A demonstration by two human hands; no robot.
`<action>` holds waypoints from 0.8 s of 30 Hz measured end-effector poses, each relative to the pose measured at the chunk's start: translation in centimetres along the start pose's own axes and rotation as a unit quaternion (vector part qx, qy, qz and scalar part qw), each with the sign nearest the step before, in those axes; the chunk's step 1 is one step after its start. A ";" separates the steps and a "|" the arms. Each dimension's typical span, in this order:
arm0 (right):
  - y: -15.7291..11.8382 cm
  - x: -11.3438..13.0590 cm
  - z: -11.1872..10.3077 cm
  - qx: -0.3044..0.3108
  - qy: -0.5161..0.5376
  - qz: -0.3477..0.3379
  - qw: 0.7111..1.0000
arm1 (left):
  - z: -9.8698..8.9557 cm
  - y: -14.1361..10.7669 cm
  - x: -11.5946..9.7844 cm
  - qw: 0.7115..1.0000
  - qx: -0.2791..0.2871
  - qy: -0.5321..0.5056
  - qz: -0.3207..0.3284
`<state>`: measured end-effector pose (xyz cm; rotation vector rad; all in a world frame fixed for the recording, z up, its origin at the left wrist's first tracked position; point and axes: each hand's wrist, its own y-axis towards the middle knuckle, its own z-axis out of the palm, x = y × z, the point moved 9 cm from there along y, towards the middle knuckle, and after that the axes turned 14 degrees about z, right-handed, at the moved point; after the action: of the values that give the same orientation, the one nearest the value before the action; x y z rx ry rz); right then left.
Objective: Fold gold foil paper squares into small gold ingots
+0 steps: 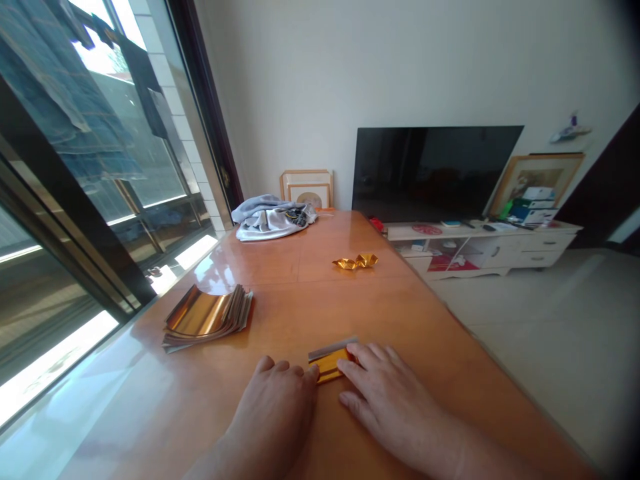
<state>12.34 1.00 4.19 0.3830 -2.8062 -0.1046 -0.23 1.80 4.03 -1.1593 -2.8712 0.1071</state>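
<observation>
A small sheet of gold foil paper (330, 362) lies on the wooden table in front of me, folded into a narrow strip with a greyish flap along its far edge. My left hand (278, 405) is curled, and its index finger presses the paper's left end; the thumb is hidden. On the right end rest the outstretched fingers of my right hand (393, 393), the thumb apart on the tabletop. To the left sits a curved stack of gold foil sheets (203, 315). Farther off, a folded gold foil piece (356, 262) has two flared ends.
The glossy table (400, 320) runs away from me towards the wall. Grey cloth (270, 220) is heaped at its far end, near picture frames (307, 187). A sliding glass door (110, 153) stands left; a television (435, 173) and white cabinet (510, 253) are right.
</observation>
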 end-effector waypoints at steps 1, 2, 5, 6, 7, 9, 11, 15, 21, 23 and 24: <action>0.0 0.0 0.1 -0.001 0.001 0.000 1.000 | 0.0 0.0 0.0 1.000 -0.003 -0.001 0.002; 0.0 -0.1 0.1 -0.001 0.002 0.000 1.000 | 0.1 0.1 0.0 1.000 -0.006 -0.002 0.003; 0.0 -0.1 0.3 -0.002 0.002 0.003 1.000 | 0.2 0.2 0.1 1.000 -0.006 -0.005 0.003; 0.0 -0.2 0.3 -0.002 0.001 0.003 1.000 | 0.2 0.2 0.1 1.000 -0.005 -0.007 0.002; 0.0 -0.2 0.3 -0.002 0.001 0.003 1.000 | 0.2 0.2 0.0 1.000 -0.004 -0.011 0.001; 0.0 -0.2 0.4 0.001 -0.001 0.003 1.000 | 0.1 0.2 0.0 1.000 -0.003 -0.023 -0.002; 0.0 -0.2 0.4 0.002 -0.002 0.002 1.000 | -0.2 0.2 0.0 0.999 -0.011 -0.038 -0.009; 0.1 -0.1 0.2 -0.001 -0.001 0.002 1.000 | -1.3 0.0 0.1 0.997 -0.039 -0.062 -0.025; 0.3 0.0 0.1 -0.002 0.008 0.003 1.000 | -1.4 0.5 -1.1 0.994 -0.061 -0.094 0.009; 0.3 -0.1 0.2 -0.002 0.009 0.003 1.000 | -1.0 0.8 -1.8 0.992 -0.058 -0.105 0.037; 0.3 -0.1 0.2 -0.002 0.009 0.003 1.000 | -0.8 1.0 -2.0 0.992 -0.052 -0.108 0.045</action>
<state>12.30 1.30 3.98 0.3722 -2.7891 -0.1051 1.94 1.12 4.69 -1.3763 -3.0439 0.0919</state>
